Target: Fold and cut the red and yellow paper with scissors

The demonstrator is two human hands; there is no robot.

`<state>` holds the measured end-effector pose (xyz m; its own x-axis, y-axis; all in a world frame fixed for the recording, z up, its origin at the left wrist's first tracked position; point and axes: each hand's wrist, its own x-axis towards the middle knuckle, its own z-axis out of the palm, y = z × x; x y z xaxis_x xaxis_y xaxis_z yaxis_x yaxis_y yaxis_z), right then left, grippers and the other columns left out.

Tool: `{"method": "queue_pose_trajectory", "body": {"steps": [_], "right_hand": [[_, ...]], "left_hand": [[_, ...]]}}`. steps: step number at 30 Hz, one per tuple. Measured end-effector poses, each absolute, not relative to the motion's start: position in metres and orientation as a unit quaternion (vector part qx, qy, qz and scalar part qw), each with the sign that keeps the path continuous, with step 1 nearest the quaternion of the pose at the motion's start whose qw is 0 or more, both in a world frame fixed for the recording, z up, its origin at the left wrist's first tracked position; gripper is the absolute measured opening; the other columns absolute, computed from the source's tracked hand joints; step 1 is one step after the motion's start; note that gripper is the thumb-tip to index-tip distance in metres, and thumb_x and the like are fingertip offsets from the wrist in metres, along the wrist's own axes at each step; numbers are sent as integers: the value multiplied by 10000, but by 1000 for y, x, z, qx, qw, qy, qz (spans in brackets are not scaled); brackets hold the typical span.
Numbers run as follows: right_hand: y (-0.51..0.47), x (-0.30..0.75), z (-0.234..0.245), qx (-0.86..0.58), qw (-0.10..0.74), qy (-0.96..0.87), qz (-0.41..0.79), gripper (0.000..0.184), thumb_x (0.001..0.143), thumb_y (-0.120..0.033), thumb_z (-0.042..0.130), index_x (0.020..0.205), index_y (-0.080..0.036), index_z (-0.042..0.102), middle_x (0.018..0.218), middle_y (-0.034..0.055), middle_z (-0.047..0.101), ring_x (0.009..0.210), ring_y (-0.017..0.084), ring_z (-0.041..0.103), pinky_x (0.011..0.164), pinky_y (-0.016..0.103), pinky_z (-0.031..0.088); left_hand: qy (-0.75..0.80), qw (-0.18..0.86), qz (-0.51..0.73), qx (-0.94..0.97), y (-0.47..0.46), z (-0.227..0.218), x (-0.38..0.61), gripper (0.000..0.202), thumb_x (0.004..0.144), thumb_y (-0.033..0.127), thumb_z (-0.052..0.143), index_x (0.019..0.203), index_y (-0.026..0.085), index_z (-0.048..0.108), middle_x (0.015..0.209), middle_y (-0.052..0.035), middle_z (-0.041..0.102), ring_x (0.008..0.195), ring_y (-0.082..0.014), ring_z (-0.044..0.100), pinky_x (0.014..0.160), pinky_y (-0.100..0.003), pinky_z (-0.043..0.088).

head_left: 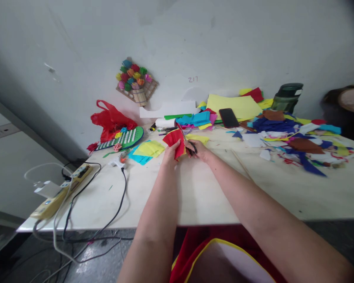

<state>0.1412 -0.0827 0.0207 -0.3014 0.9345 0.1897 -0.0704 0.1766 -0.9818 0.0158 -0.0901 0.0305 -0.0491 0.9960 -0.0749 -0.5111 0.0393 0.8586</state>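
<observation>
Both hands meet over the middle of the table. My left hand [172, 151] is closed on a piece of red paper [174, 137], with its thumb on the near side. My right hand [199, 150] grips scissors [192, 147] by their dark handles, and the blades lie along the right edge of the red paper. How far the blades are apart I cannot make out. Yellow sheets [150, 149] and blue sheets [140, 157] lie to the left of my left hand. Another yellow sheet [199, 138] lies behind my right hand.
A glue gun [119, 160], its cord and a power strip [61, 192] are on the left, near a red plastic bag [110, 120]. A phone [228, 118] lies behind. Paper scraps [306, 145] and a dark bottle [287, 98] occupy the right. A thin stick [242, 165] lies near my right forearm.
</observation>
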Motion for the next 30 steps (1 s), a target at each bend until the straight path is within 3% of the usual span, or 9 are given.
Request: {"method": "queue_pose_trajectory", "body": {"steps": [14,22,30], "right_hand": [[-86,138,27,-382,487,-565,546,334,642,-425,653,595,-171,442,417,-54,469,307,53,412,277,157,195],[-89,138,29,-375,485,-588,527,341,679,-475,607,620,-168,469,414,-45,479,320,65,433,276,164,180],[-91,135,29,-369,500,-567,541,332,553,-371,732,724,-153,550,504,-42,544,382,81,493,331,178,356]], "left_hand": [[386,620,611,306,-89,29,15,170,675,209,673,801,108,621,575,-28,608,520,-114,589,477,-173,458],[377,601,632,312,-93,34,17,176,672,201,677,808,102,622,638,-49,638,569,-128,615,527,-188,475],[352,585,648,338,-87,24,20,284,643,276,700,849,107,604,715,-67,652,578,-154,619,590,-271,504]]}}
